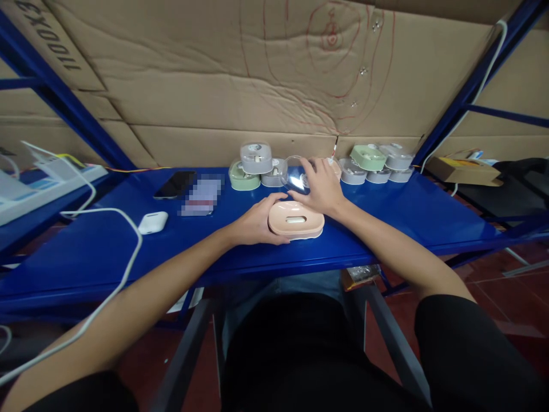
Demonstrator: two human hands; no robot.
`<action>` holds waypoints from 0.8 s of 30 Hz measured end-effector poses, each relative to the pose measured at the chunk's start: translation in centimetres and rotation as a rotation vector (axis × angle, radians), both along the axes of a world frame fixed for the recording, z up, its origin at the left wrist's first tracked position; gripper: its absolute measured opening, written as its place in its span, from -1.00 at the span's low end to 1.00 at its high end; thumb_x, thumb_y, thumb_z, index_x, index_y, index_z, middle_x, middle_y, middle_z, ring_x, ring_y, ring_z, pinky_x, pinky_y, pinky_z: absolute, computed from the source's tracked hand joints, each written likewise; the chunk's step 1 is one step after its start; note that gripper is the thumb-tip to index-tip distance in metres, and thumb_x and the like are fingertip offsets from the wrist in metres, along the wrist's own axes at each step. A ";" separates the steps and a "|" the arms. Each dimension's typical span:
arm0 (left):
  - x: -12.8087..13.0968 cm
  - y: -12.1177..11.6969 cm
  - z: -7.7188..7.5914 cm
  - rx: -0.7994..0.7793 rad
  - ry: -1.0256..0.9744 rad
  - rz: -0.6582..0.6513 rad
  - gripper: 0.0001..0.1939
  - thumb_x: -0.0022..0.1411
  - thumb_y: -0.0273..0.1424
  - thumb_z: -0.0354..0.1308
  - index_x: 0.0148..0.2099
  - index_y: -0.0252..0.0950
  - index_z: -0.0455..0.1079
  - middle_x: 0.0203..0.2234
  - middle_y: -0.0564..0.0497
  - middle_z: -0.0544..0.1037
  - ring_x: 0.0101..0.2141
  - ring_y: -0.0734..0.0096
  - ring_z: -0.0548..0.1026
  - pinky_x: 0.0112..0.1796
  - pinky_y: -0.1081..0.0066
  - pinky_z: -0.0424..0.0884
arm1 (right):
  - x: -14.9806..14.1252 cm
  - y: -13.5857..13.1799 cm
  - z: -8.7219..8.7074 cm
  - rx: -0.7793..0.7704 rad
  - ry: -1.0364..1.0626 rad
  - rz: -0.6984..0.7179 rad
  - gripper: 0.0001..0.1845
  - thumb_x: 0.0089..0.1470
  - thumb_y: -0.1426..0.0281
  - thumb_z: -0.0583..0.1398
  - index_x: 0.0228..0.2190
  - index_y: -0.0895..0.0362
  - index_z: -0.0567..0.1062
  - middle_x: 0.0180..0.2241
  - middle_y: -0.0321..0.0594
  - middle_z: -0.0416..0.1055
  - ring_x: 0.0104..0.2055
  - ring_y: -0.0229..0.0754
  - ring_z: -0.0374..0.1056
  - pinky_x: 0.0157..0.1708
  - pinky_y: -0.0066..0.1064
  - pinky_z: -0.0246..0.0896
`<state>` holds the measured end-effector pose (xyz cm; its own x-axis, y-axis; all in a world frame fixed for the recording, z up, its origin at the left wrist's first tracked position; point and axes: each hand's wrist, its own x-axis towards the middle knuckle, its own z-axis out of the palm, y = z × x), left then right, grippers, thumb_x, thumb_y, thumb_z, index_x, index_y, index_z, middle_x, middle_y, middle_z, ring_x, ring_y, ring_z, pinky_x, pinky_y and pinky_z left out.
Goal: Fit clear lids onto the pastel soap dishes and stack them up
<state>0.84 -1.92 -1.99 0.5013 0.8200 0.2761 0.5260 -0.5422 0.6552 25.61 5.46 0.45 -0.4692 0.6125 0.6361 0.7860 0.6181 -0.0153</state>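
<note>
Head view: a white case (153,222) lies on the blue table (412,220). The left hand (256,220) has thumb and fingers curved around one end of the peach container (285,216), which rests near the table's front edge. Just beyond, a clear lid (292,182) stands tilted, held by the bent fingers of the right hand (325,189). Steady handling calls for a firm base and a light rim grip (smudges show on clear plastic). Lidded boxes (368,158) are stacked farther right.

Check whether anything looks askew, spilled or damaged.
The cardboard backing is creased and scrawled with red rings, and a white cable crosses in front of the left forearm and could snag. No spill shows.
</note>
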 end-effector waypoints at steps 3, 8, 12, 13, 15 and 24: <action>0.2 -0.2 0.2 0.012 0.039 -0.006 0.19 -0.09 -0.05 0.65 0.51 -0.15 0.24 0.41 -0.30 0.47 0.40 -0.35 0.44 0.40 -0.29 0.32 | -0.1 0.1 0.1 -0.044 -0.032 0.019 -0.08 0.24 -0.04 0.31 0.43 0.18 0.32 0.27 0.27 0.40 0.30 0.46 0.27 0.30 0.33 0.24; 0.4 -0.6 0.8 0.013 0.124 0.019 0.06 -0.01 0.00 0.61 0.46 -0.11 0.32 0.34 -0.22 0.54 0.38 -0.31 0.46 0.40 -0.25 0.33 | -0.1 0.1 0.2 -0.096 -0.022 0.040 -0.07 0.20 -0.04 0.35 0.41 0.19 0.36 0.26 0.26 0.42 0.30 0.46 0.28 0.32 0.35 0.24; 0.2 -0.3 0.7 0.009 0.114 0.046 0.06 -0.02 0.01 0.62 0.45 -0.13 0.34 0.34 -0.24 0.55 0.38 -0.34 0.46 0.40 -0.26 0.34 | 0.7 -0.3 0.8 -0.131 0.058 0.141 -0.04 0.18 -0.12 0.36 0.40 0.15 0.39 0.24 0.19 0.48 0.28 0.39 0.34 0.33 0.30 0.26; 0.2 -0.2 0.6 0.001 0.103 0.069 0.10 -0.03 0.03 0.62 0.47 -0.16 0.32 0.38 -0.28 0.52 0.40 -0.37 0.44 0.41 -0.27 0.32 | 1.1 -0.5 1.2 -0.156 0.076 0.199 -0.03 0.18 -0.16 0.36 0.40 0.13 0.40 0.23 0.17 0.50 0.27 0.36 0.37 0.32 0.28 0.29; 0.0 0.2 0.2 -0.023 0.075 0.126 0.21 -0.04 0.06 0.63 0.53 -0.22 0.24 0.45 -0.37 0.43 0.46 -0.41 0.37 0.43 -0.27 0.29 | 1.8 -0.9 1.8 -0.227 0.078 0.328 -0.04 0.18 -0.20 0.36 0.38 0.10 0.44 0.22 0.11 0.53 0.22 0.30 0.44 0.28 0.21 0.35; -0.7 1.3 -0.5 -0.065 0.014 0.161 0.40 -0.08 0.08 0.65 0.64 -0.23 0.07 0.43 -0.44 0.48 0.46 -0.47 0.39 0.41 -0.27 0.33 | 2.0 -1.1 1.5 -0.417 -0.084 0.541 -0.13 0.11 -0.11 0.48 0.32 0.02 0.57 0.23 -0.04 0.62 0.24 0.20 0.49 0.33 0.15 0.34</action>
